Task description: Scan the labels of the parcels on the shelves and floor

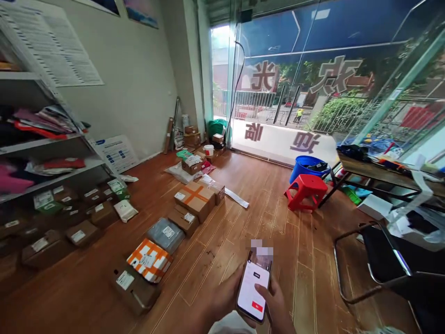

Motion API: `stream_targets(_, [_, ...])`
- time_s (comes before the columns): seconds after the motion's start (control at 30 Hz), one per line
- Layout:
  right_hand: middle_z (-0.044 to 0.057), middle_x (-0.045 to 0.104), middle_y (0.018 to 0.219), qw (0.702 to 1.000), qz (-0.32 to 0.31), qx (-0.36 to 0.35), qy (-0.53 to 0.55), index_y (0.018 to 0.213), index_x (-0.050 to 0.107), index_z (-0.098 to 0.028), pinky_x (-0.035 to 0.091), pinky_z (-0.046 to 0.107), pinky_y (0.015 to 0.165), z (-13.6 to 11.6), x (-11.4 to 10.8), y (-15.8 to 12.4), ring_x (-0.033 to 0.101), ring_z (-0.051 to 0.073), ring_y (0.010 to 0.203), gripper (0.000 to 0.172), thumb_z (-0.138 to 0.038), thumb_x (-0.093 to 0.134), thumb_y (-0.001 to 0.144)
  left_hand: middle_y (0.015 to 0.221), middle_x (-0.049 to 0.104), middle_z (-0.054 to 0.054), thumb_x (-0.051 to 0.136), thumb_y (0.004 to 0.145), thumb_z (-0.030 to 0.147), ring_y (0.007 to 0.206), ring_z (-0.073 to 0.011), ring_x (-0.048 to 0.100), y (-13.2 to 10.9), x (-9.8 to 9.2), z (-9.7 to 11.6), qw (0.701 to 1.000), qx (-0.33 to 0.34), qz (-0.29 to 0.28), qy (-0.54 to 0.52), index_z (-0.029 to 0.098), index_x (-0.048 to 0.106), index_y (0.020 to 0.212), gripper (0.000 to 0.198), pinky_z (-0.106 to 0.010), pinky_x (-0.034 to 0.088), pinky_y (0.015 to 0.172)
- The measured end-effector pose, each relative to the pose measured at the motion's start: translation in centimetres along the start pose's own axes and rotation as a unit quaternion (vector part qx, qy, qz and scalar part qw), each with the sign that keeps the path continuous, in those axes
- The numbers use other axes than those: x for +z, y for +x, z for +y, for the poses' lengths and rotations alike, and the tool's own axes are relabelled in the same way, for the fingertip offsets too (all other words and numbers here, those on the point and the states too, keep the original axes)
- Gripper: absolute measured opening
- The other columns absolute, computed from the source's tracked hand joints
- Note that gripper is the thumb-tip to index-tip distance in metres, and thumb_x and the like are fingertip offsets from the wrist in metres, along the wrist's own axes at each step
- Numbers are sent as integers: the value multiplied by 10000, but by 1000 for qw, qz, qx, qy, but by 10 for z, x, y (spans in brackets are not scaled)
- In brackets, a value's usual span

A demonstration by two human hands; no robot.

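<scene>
A phone point(253, 290) with a lit, mostly white screen and a red button near its bottom is held upright low in the middle of the view. My left hand point(227, 292) grips its left side. On the right side, my right hand point(273, 297) wraps round the phone, its thumb over the screen. To the left on the wooden floor lies a row of parcels: a brown box point(137, 290), an orange and white parcel point(150, 260), a grey bag parcel point(166, 235) and a carton with orange tape point(195, 199).
Shelves point(45, 144) with packages line the left wall. A red stool point(306, 192), a blue bin point(308, 168), a desk point(371, 170) and a black chair point(392, 260) stand at the right. Glass doors are ahead; more parcels lie near the far corner.
</scene>
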State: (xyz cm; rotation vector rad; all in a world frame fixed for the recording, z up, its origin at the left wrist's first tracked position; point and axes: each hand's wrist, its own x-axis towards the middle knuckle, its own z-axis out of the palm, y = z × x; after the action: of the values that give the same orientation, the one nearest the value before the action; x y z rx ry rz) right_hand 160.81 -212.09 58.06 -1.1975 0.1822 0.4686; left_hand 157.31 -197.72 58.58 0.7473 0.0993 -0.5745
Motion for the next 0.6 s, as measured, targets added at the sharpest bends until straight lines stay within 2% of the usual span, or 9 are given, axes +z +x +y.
stream_targets(0.1, [58, 750, 813, 999, -17, 9, -48, 908, 654, -172, 554, 333, 639, -8, 25, 15, 686, 245, 719, 530, -393, 904, 497, 1058, 674, -180, 320, 867, 701, 824, -286, 670, -20, -3, 15, 997, 32, 75, 9, 179, 471, 1375, 744, -327, 525, 518])
stream_targets(0.2, [54, 741, 806, 998, -45, 25, -42, 912, 661, -170, 538, 318, 625, -15, 53, 25, 673, 222, 692, 445, -489, 806, 638, 1209, 630, -154, 385, 887, 642, 938, -307, 653, -36, -5, 25, 987, 86, 132, 1, 232, 396, 1440, 689, -368, 569, 572])
stream_targets(0.27, [56, 740, 819, 997, -54, 31, -36, 960, 658, -172, 542, 331, 639, -17, 71, 30, 674, 225, 697, 440, -521, 735, 703, 1360, 544, -130, 397, 893, 626, 1035, -325, 622, -45, -7, 31, 982, 115, 151, -16, 285, 338, 1476, 677, -381, 585, 596])
stream_targets(0.4, [49, 738, 932, 992, -108, 9, -56, 1069, 621, -195, 537, 316, 650, -22, 97, 34, 672, 218, 763, 412, -380, 704, 710, 1555, 321, -56, 442, 860, 659, 1162, -362, 550, -55, -9, 40, 968, 145, 199, -38, 348, 281, 1499, 729, -395, 601, 618])
stream_targets(0.5, [41, 725, 986, 984, -146, -17, -100, 1090, 591, -212, 535, 320, 696, -26, 111, 36, 662, 214, 824, 405, -310, 684, 708, 1575, 285, -41, 467, 838, 675, 1161, -377, 551, -61, -5, 47, 957, 163, 240, -29, 361, 223, 1515, 786, -398, 602, 626])
stream_targets(0.6, [45, 715, 993, 976, -162, -33, -141, 1074, 577, -218, 532, 346, 739, -29, 120, 40, 656, 226, 857, 401, -300, 709, 704, 1590, 245, -65, 448, 850, 670, 1126, -360, 581, -65, 2, 53, 950, 175, 259, -23, 358, 136, 1530, 810, -411, 604, 643])
